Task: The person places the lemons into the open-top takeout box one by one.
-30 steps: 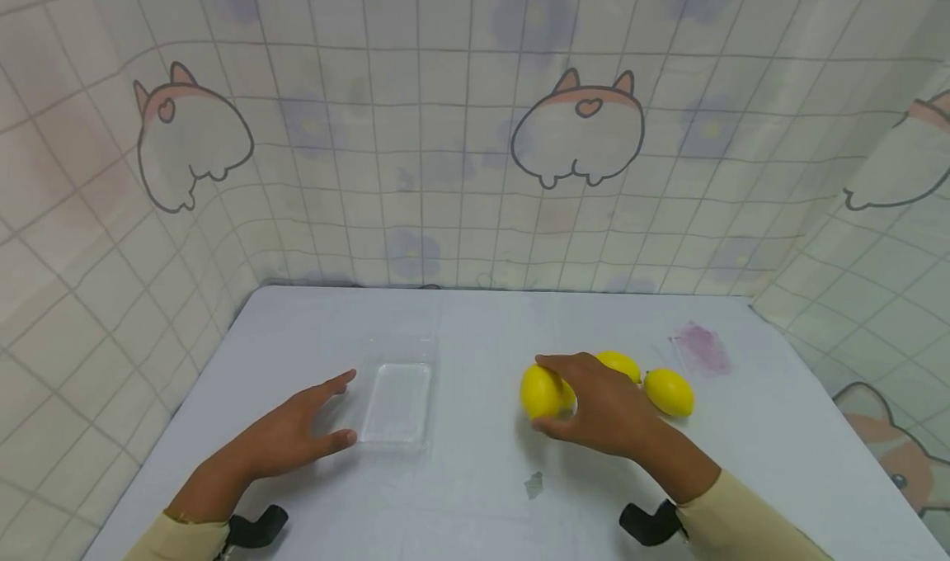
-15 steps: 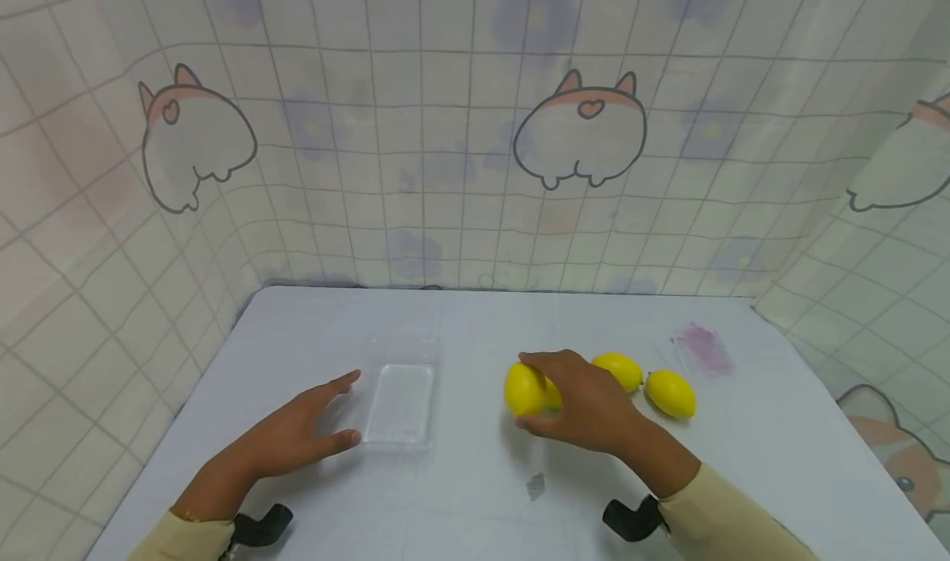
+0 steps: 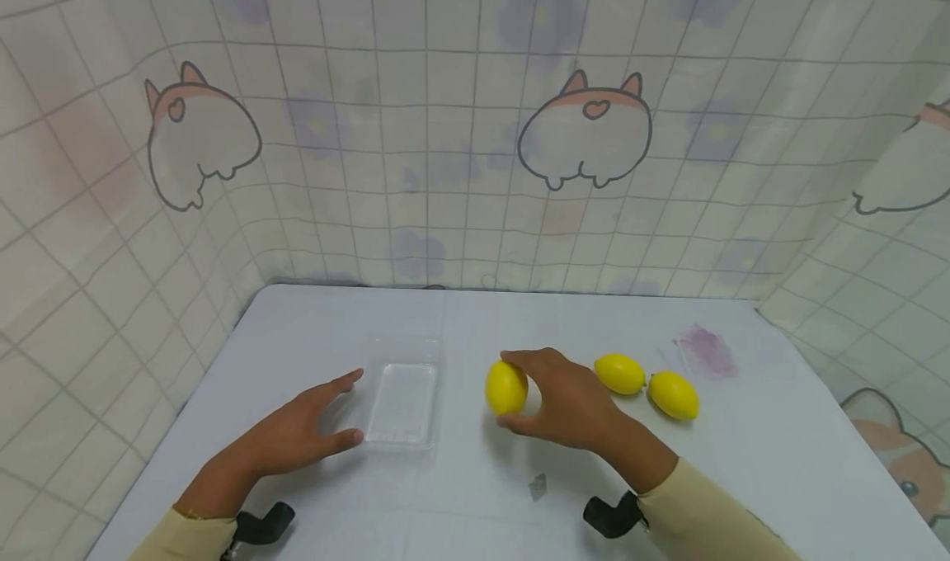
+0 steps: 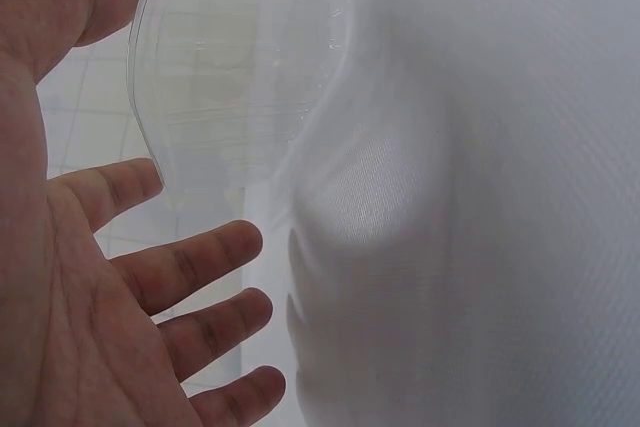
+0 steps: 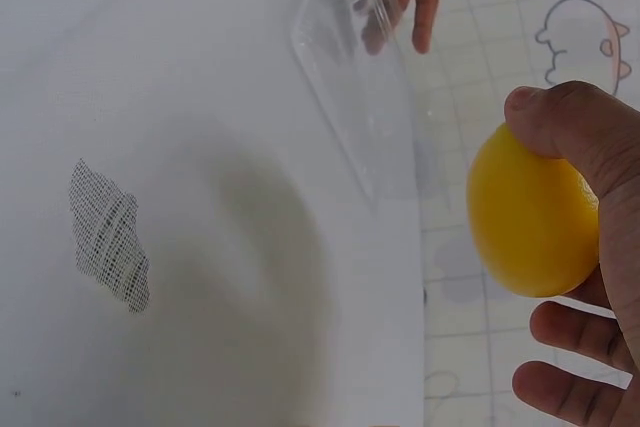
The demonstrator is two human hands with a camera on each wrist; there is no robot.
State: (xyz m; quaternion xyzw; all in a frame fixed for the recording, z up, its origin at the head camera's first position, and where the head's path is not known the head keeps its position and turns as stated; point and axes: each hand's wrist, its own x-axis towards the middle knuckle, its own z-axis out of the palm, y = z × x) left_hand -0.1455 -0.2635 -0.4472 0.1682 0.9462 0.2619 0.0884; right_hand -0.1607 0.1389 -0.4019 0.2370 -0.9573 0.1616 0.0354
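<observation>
A yellow lemon [image 3: 506,388] is pinched between the thumb and fingers of my right hand [image 3: 571,400], held above the white table. In the right wrist view the lemon [image 5: 530,217] shows plainly, with the thumb on its top. My left hand [image 3: 285,429] is beside the left wall of a clear plastic container [image 3: 402,404], fingers spread. In the left wrist view, the thumb and index fingertip are close to the container's rim [image 4: 136,67]; whether they touch it I cannot tell. Nothing lies inside the container.
Two more lemons, one nearer [image 3: 674,395] and one farther [image 3: 620,374], lie right of my right hand. Behind them is a pinkish stain [image 3: 707,351] on the table [image 3: 475,495]. A small grey mesh patch [image 3: 538,487] is near the front. A patterned curtain [image 3: 460,132] surrounds the table.
My right hand has moved left with the lemon, away from the two lying lemons and closer to the container. The left hand stays in nearly the same place.
</observation>
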